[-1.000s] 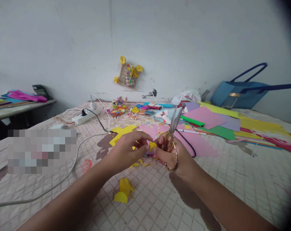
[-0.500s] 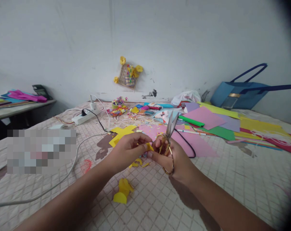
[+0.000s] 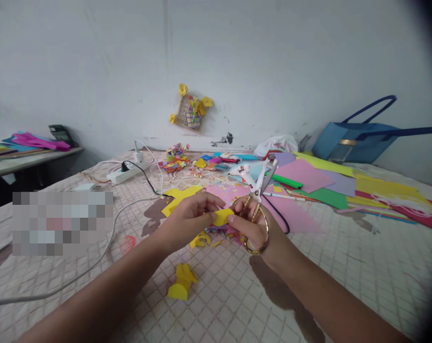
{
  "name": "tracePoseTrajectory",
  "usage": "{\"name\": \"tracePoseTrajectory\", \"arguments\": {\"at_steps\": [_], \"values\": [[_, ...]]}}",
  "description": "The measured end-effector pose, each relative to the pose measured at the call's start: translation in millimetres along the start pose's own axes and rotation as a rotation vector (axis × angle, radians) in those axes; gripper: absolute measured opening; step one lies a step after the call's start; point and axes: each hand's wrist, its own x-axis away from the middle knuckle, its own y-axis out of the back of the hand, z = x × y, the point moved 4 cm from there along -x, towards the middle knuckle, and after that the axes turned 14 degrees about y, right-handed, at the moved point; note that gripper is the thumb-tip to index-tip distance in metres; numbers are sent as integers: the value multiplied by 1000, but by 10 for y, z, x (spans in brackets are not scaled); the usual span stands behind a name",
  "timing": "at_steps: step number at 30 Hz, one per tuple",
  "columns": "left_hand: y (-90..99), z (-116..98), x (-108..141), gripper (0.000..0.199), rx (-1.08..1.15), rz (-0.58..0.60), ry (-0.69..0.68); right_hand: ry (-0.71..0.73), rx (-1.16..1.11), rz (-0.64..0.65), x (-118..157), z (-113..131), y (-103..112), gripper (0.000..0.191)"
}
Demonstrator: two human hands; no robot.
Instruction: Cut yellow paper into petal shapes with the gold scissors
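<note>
Head view: a small yellow paper piece (image 3: 223,217) is held up between the two hands, its left end pinched by the left hand (image 3: 189,219) and its right end by the right hand (image 3: 251,229). Gold-handled scissors (image 3: 257,192) are also held in the right hand, their blades parted and pointed away. Yellow cutouts (image 3: 182,282) are seen on the tablecloth (image 3: 233,295), nearer the wearer than the hands.

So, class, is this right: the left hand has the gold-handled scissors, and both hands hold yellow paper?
Wrong hand: the head view shows the scissors in the right hand, not the left hand. Both hands do hold yellow paper.
</note>
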Motion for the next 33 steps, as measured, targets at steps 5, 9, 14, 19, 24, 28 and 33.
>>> {"name": "tracePoseTrajectory", "arguments": {"at_steps": [5,9,14,19,24,28,33], "values": [[7,-25,-2,25,31,22,-22,3,70,-43,-11,13,28,24],[6,-36,-2,23,-4,53,-6,32,99,-53,-26,20,41,24],[-27,-33,8,22,-64,99,30,13,73,-41,-31,4,38,27],[-45,-11,18,23,-94,129,23,-19,40,-55,-6,0,33,27],[-40,3,11,29,-273,55,54,-34,54,-67,-2,-6,37,26],[-73,-28,22,26,-402,51,28,1,100,-70,-1,10,52,23],[-49,-33,30,17,-406,40,22,15,94,-76,6,78,23,25]]}}
